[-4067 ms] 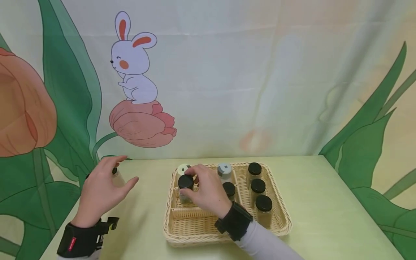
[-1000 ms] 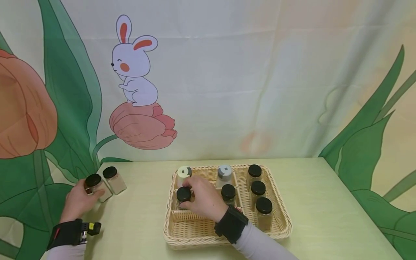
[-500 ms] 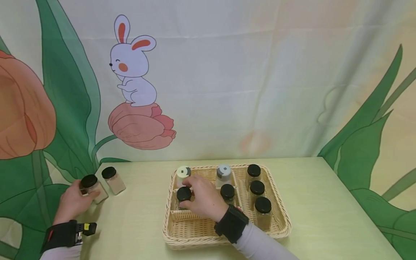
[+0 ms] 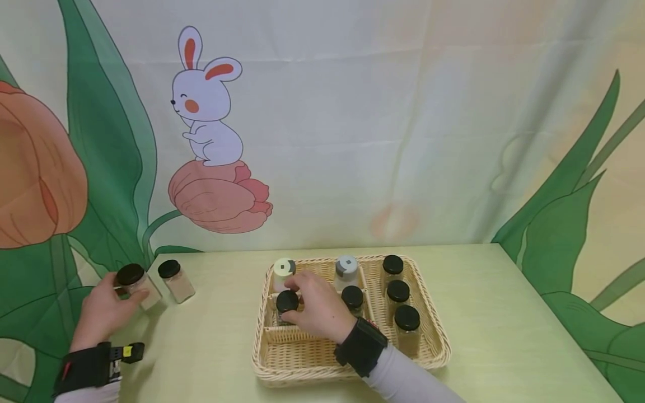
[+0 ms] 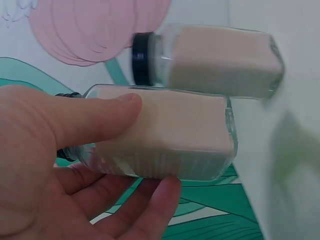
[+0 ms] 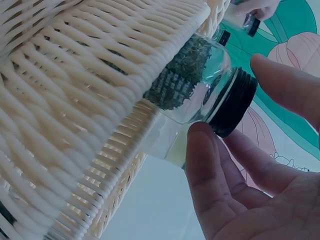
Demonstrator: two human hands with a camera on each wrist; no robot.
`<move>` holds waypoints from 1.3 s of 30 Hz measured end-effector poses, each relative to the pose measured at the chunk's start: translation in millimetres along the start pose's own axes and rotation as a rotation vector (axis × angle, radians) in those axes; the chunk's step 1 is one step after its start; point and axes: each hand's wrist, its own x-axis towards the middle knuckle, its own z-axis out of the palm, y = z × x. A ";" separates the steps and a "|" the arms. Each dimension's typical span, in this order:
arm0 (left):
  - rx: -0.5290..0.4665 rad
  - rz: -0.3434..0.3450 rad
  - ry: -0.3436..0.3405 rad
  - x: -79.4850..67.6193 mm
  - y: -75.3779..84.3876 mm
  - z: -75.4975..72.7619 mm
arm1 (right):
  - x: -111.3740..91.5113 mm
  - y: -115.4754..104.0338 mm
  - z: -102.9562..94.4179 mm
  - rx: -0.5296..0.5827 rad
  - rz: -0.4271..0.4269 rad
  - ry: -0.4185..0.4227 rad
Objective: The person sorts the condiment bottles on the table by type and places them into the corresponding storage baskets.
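My left hand (image 4: pixel 107 309) holds a glass spice jar (image 5: pixel 165 132) of pale powder near its neck, thumb on one side and fingers on the other. Its black lid (image 4: pixel 130 274) leans left; whether its base touches the table is unclear. Just right of it stands a matching powder jar (image 4: pixel 179 285). In the basket, my right hand (image 4: pixel 322 309) has its fingers round the black lid (image 6: pixel 235 102) of a spice jar of green herbs (image 6: pixel 180 75). That jar sits in a left compartment, its lower part hidden by the wicker divider.
The wicker basket (image 4: pixel 259 370) stands mid-table. Behind the right hand are a pale-green-capped jar (image 4: pixel 284 271) and a grey-capped jar (image 4: pixel 346 270). A black-lidded jar (image 4: pixel 353 299) is right of the hand. Three black-lidded jars, one nearest (image 4: pixel 407 330), line the right compartment.
Over four seconds my right hand lowered the herb jar into its compartment. My left hand went from spread fingers to gripping a powder jar, then drew it left, away from its neighbour.
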 end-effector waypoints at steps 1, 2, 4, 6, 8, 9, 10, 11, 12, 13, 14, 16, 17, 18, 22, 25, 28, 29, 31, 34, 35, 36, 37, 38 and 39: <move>-0.003 0.007 0.005 -0.9 2.6 -1.8 | -0.3 0.4 -0.1 -0.003 0.001 0.002; -0.002 0.014 0.013 -1.6 5.2 -3.6 | -0.6 0.9 -0.2 -0.003 0.000 0.003; -0.005 0.023 0.024 -3.2 11.0 -7.2 | -1.2 1.6 -0.6 -0.003 -0.001 0.005; -0.007 0.032 0.041 -5.0 17.5 -9.9 | -1.7 2.2 -1.1 -0.001 -0.003 0.005; -0.013 0.033 0.050 -7.0 24.0 -12.5 | -2.2 2.5 -1.7 0.003 -0.004 0.004; -0.016 0.036 0.055 -8.3 27.4 -13.7 | -2.4 2.5 -2.1 0.005 -0.003 0.003; -0.017 0.042 0.061 -9.5 30.5 -14.7 | -2.6 2.7 -2.3 0.006 -0.003 0.002; -0.020 0.047 0.064 -10.8 33.8 -16.0 | -2.8 2.8 -2.5 0.009 -0.001 0.001; -0.022 0.051 0.064 -12.0 37.0 -17.4 | -3.0 3.0 -2.7 0.010 0.001 0.000; -0.021 0.057 0.065 -13.3 40.2 -18.8 | -3.2 3.2 -2.8 0.010 0.003 0.001; -0.021 0.061 0.063 -14.5 43.4 -20.1 | -3.4 3.2 -3.0 0.011 0.005 0.000; -0.021 0.070 0.060 -17.0 50.3 -22.4 | -3.6 3.6 -3.1 0.013 0.010 0.001; -0.022 0.076 0.057 -18.3 53.8 -23.4 | -3.8 3.7 -3.1 0.014 0.013 0.001; -0.023 0.081 0.056 -19.5 57.4 -24.2 | -4.0 3.7 -3.3 0.015 0.016 0.002; -0.036 0.136 0.068 -24.5 71.8 -24.5 | -5.9 3.1 -4.9 0.029 0.025 0.006; -0.044 0.196 0.088 -27.9 82.5 -21.5 | -7.9 2.4 -7.4 0.033 0.022 0.011; -0.038 0.254 0.105 -30.0 92.9 -16.9 | -10.1 1.4 -10.3 0.028 0.008 0.024; -0.043 0.273 0.108 -30.6 96.3 -15.3 | -10.8 1.1 -11.2 0.022 0.001 0.031; -0.047 0.305 0.111 -31.9 103.8 -12.0 | -12.3 0.3 -12.9 0.017 -0.012 0.041; -0.051 0.350 0.112 -34.9 115.3 -7.0 | -15.1 -1.6 -16.7 0.024 -0.020 0.051; -0.052 0.362 0.111 -36.2 119.5 -5.1 | -16.3 -2.3 -18.3 0.029 -0.022 0.055; -0.051 0.376 0.112 -37.7 123.8 -3.1 | -17.6 -2.9 -19.7 0.041 -0.021 0.057; -0.054 0.389 0.112 -39.3 128.0 -1.0 | -19.1 -3.6 -21.5 0.057 -0.020 0.057; -0.067 0.401 0.105 -40.9 132.2 1.1 | -20.6 -4.1 -23.2 0.071 -0.022 0.063; -0.085 0.412 0.100 -42.6 136.4 3.7 | -22.3 -4.6 -25.0 0.081 -0.026 0.068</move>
